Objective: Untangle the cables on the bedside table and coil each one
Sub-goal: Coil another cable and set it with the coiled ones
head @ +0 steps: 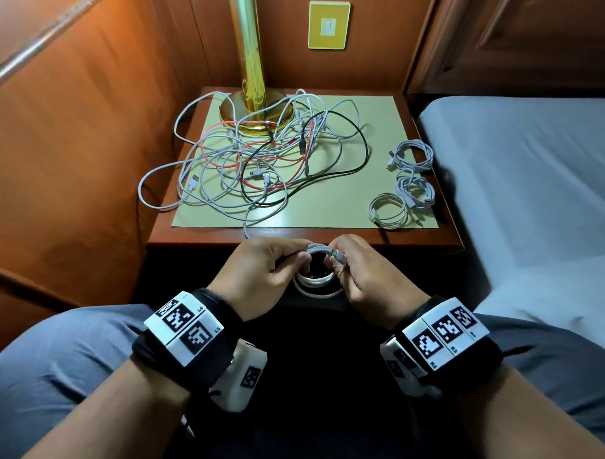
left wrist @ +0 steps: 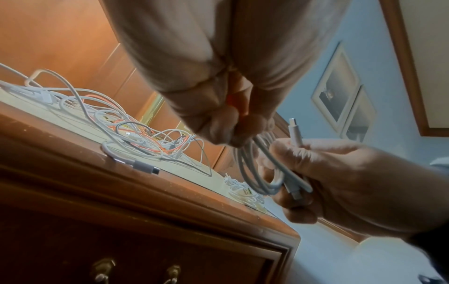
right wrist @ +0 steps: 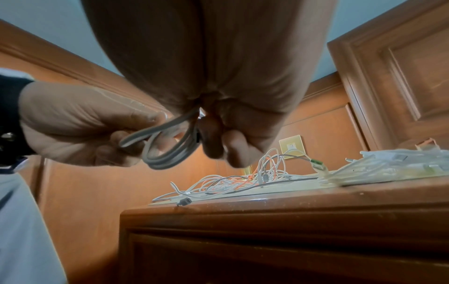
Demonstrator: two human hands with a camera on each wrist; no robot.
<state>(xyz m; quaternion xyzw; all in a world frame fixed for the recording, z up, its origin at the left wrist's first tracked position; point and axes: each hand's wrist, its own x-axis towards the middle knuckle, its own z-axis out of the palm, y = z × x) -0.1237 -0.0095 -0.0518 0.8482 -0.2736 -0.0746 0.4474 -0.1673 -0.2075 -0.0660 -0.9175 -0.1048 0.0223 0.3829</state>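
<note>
A tangle of white, red and black cables (head: pixel 259 159) lies on the bedside table (head: pixel 304 234) around the lamp's foot. Three coiled white cables (head: pixel 411 180) sit in a row at the table's right edge. In front of the table both hands hold one white cable coil (head: pixel 318 281) (left wrist: pixel 262 173) (right wrist: pixel 167 146). My left hand (head: pixel 269 266) grips the coil's left side. My right hand (head: pixel 354 269) grips its right side and pinches the plug end (head: pixel 339 255) (left wrist: pixel 295 132) between thumb and forefinger.
A brass lamp (head: pixel 254 90) stands at the back of the table on a pale mat (head: pixel 346 203). A yellow wall switch (head: pixel 329 24) is behind it. Wood panelling closes the left side; a bed (head: pixel 535 189) lies to the right. A loose plug (right wrist: pixel 184 201) lies at the table's front edge.
</note>
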